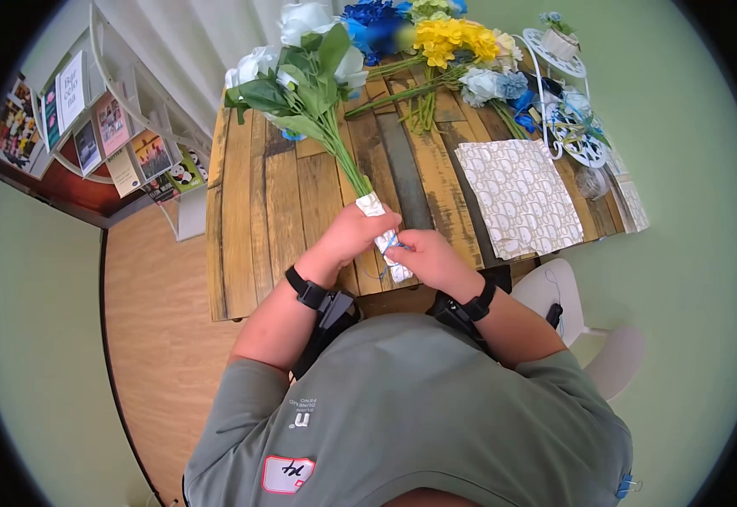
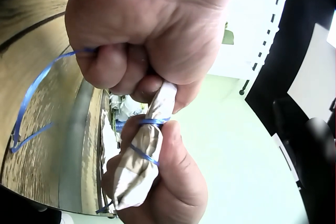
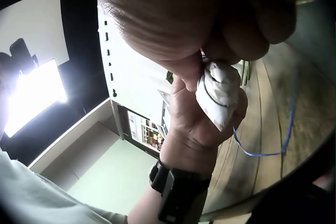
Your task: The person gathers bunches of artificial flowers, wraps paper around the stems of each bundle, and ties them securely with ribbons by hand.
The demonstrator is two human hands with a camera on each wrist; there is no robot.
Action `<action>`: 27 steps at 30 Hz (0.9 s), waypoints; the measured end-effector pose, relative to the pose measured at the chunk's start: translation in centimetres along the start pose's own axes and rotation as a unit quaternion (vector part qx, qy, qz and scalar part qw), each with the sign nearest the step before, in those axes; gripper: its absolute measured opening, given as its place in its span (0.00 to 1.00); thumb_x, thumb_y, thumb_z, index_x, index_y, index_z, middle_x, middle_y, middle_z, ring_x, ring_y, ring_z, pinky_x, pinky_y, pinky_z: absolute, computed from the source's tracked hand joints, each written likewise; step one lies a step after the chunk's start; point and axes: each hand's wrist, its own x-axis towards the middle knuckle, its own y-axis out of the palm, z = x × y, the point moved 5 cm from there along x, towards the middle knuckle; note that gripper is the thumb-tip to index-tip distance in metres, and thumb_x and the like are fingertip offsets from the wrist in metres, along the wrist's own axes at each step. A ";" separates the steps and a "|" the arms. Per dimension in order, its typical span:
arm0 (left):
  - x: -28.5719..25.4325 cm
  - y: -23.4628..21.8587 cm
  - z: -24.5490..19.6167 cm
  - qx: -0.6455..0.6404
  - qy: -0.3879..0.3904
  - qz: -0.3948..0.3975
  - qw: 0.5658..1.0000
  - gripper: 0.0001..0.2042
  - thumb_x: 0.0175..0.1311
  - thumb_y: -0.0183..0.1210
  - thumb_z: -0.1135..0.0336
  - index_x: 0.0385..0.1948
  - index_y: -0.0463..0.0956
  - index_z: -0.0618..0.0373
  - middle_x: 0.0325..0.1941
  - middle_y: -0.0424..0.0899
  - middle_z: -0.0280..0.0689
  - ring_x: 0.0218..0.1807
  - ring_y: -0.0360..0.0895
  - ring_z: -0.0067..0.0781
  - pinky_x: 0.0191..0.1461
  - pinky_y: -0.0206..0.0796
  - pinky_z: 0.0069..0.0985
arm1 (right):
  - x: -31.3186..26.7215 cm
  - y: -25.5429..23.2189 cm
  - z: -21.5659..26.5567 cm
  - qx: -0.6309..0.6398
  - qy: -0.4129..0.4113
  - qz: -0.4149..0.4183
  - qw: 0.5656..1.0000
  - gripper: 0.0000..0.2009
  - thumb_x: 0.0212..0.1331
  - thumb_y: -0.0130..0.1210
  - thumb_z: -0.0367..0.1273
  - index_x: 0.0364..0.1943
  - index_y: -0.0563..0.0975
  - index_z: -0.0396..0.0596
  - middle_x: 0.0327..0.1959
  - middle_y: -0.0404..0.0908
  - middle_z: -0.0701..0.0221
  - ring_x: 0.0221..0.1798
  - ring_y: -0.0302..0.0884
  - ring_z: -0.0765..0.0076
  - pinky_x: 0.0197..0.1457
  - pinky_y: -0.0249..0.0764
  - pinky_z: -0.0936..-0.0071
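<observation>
White rose bouquet [image 1: 311, 84] slants over the tabletop [image 1: 301, 182], blooms toward the far side, wrapped stem ends by the near edge; the left grip [image 1: 360, 235] is curled round the pale wrap [image 2: 148, 139], while the right grip [image 1: 429, 258] pinches it near the blue ribbon [image 2: 152, 122]; it is probably light, with springy stems, crushable petals and a soft wrap that could slip; best held at the bound stems, clear of the blooms.
</observation>
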 end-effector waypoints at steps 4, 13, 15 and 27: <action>-1.0 0.7 -1.4 -0.152 -0.012 0.016 0.988 0.14 0.74 0.51 0.57 0.39 0.80 0.57 0.24 0.77 0.27 0.24 0.68 0.16 0.26 0.56 0.19 | 0.1 0.3 -0.4 0.065 -0.016 -0.020 0.998 0.11 0.68 0.58 0.34 0.36 0.81 0.37 0.26 0.81 0.72 0.30 0.74 0.80 0.35 0.71 0.74; -4.5 -0.5 2.8 0.091 0.005 0.018 0.996 0.13 0.74 0.51 0.60 0.33 0.78 0.58 0.19 0.72 0.31 0.21 0.65 0.22 0.26 0.57 0.25 | 1.5 -2.8 -0.9 -0.018 -0.047 -0.096 0.994 0.12 0.68 0.58 0.35 0.34 0.80 0.37 0.23 0.78 0.72 0.29 0.72 0.80 0.33 0.70 0.72; -6.5 -0.3 0.0 0.312 0.083 -0.033 0.946 0.11 0.70 0.56 0.63 0.29 0.76 0.60 0.21 0.74 0.44 0.26 0.77 0.42 0.34 0.69 0.39 | 1.5 -3.0 -1.6 -0.071 -0.014 -0.105 0.992 0.13 0.66 0.59 0.36 0.33 0.80 0.38 0.21 0.77 0.66 0.26 0.74 0.71 0.32 0.70 0.67; 2.5 2.7 -5.4 0.666 0.268 0.176 0.674 0.05 0.58 0.61 0.64 0.28 0.82 0.53 0.30 0.83 0.41 0.36 0.81 0.51 0.38 0.72 0.44 | 0.0 1.5 -0.1 -0.163 -0.037 -0.009 0.986 0.12 0.64 0.59 0.38 0.34 0.82 0.41 0.27 0.81 0.54 0.31 0.78 0.45 0.36 0.73 0.58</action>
